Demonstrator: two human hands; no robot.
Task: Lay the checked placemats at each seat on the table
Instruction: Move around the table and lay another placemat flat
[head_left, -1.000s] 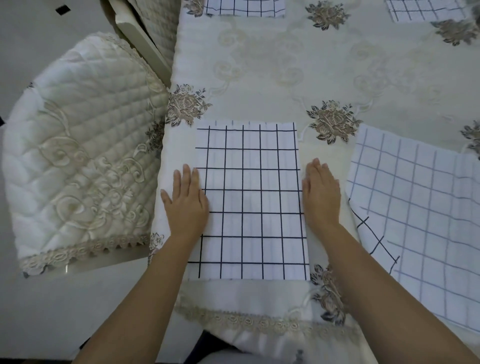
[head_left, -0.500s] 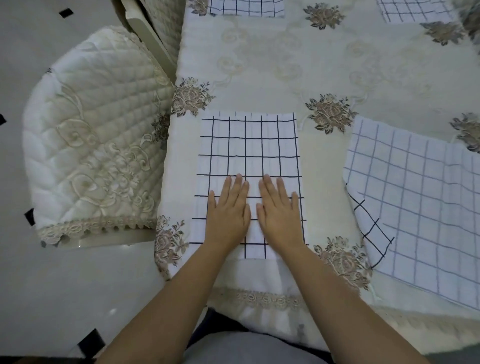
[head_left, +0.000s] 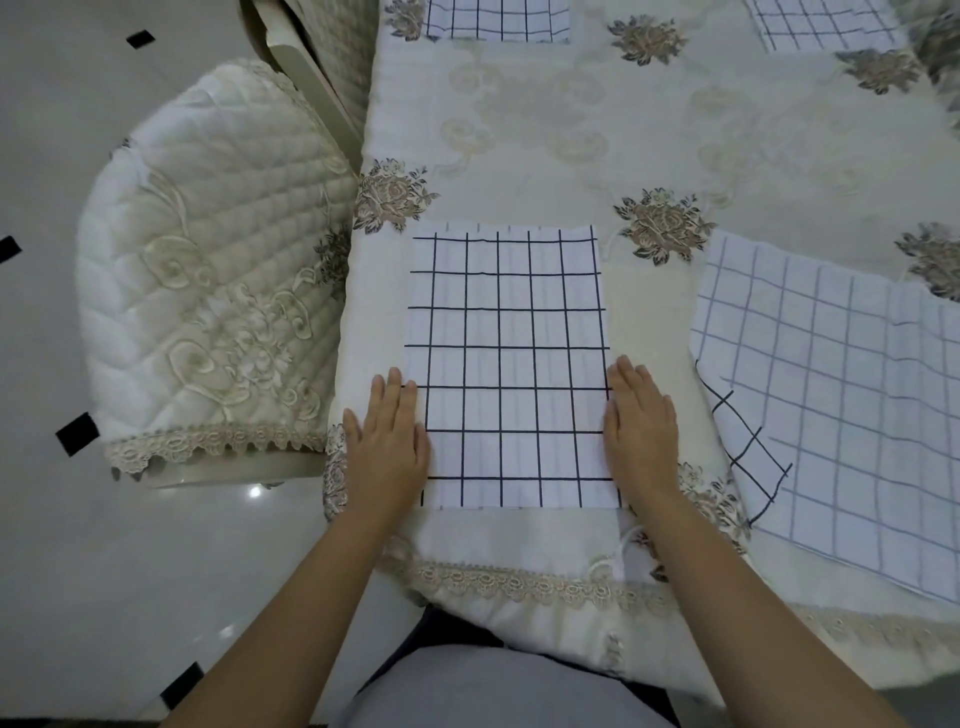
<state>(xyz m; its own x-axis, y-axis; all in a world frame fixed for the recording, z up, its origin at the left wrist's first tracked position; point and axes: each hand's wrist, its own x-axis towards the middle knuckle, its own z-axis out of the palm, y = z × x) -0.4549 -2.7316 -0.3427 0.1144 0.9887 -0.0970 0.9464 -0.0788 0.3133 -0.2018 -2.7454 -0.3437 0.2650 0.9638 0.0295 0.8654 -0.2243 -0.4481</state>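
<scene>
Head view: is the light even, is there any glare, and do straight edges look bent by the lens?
Head view: the light is soft and even, with only faint shadows by the left hand and right hand. Head view: one small glare spot shines on the glossy floor. Head view: the wide lens curves the left edge of the tablecloth, while the near placemat is sharp.

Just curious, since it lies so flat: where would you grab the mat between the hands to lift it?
Probably at its two near corners, pinching from the near side. The mat lies flat on the tablecloth with no fold standing up, so only its edges offer a hold. The left hand and right hand rest flat at its side edges, near those corners.
</scene>
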